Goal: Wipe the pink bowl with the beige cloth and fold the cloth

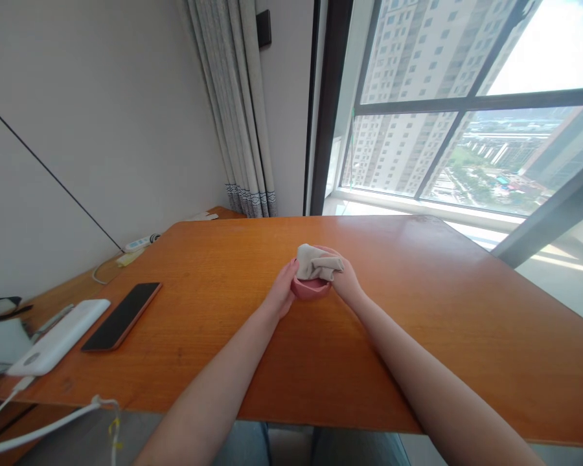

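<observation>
A small pink bowl [311, 290] is held above the middle of the wooden table, slightly tilted. My left hand [284, 285] is closed on its left side, thumb at the rim. A crumpled light grey cloth [315, 262] lies in and over the bowl's opening. At the right side, my right hand [346, 278] is closed on the cloth, against the bowl; the cloth covers most of its fingers. Part of the bowl's far rim shows behind the cloth.
The brown wooden table [214, 259] spreads around both arms. On the left lie a black-screened phone [122, 317] and a white power bank [61, 336] with a white cable [43, 430]. A power strip [138, 244] sits at the far left. Beyond are a curtain [238, 110] and a window.
</observation>
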{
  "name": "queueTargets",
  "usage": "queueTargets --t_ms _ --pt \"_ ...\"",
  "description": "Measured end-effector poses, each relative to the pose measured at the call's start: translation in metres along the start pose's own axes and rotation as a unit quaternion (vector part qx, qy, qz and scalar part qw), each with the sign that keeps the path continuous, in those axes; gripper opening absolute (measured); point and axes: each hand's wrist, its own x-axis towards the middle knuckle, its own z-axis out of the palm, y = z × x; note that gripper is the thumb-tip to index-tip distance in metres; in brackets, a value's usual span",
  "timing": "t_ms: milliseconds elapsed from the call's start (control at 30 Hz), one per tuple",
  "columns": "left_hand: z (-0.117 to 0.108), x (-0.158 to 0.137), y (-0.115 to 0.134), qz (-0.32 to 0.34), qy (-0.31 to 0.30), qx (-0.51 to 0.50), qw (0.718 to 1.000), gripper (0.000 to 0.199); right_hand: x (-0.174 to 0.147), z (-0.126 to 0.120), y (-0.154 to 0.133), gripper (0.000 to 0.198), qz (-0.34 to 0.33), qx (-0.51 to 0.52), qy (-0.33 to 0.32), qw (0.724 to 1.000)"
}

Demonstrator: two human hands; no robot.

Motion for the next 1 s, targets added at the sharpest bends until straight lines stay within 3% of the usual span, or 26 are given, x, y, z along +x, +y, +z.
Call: queueTargets --t_ms 167,300,367,467,567,667,767,833,900,1000 --pt "-0.004 0.001 0.007 0.111 0.009 -0.034 0.993 0.044 -0.022 0.039 0.000 0.033 -0.036 0.000 0.082 0.996" --pt "-0.001 -0.002 0.011 0.147 -0.005 -0.033 0.989 0.049 -0.033 0.058 -0.005 0.033 -0.025 0.014 0.102 0.994" --pt "0.001 -0.003 0.011 0.121 0.005 -0.029 0.992 0.052 -0.029 0.051 -0.005 0.026 -0.026 0.008 0.115 0.993" --pt "0.001 -0.004 0.010 0.026 0.001 -0.017 1.000 0.055 -0.014 0.027 -0.004 0.022 -0.027 0.016 0.115 0.993" --pt "-0.001 -0.004 0.010 -0.081 -0.003 0.026 0.996 0.054 0.001 0.005 0.000 0.031 0.005 0.033 0.048 0.998" --pt "-0.003 -0.003 0.010 -0.121 0.020 0.048 0.991 0.047 0.006 -0.001 0.007 0.035 0.038 0.040 -0.029 0.998" --pt "-0.004 -0.001 0.012 -0.054 0.024 -0.011 0.998 0.043 -0.001 0.008 0.012 0.034 -0.016 0.013 -0.011 1.000" --pt "-0.004 0.001 0.015 0.015 0.019 -0.047 0.999 0.044 -0.010 0.018 0.012 0.036 -0.074 -0.065 0.005 0.995" --pt "-0.006 0.002 0.019 0.068 0.011 -0.060 0.996 0.045 -0.021 0.029 0.007 0.044 -0.121 -0.169 -0.009 0.978" --pt "-0.013 0.004 0.026 0.077 -0.009 -0.081 0.994 0.049 -0.032 0.041 -0.005 0.051 -0.195 -0.254 -0.068 0.945"
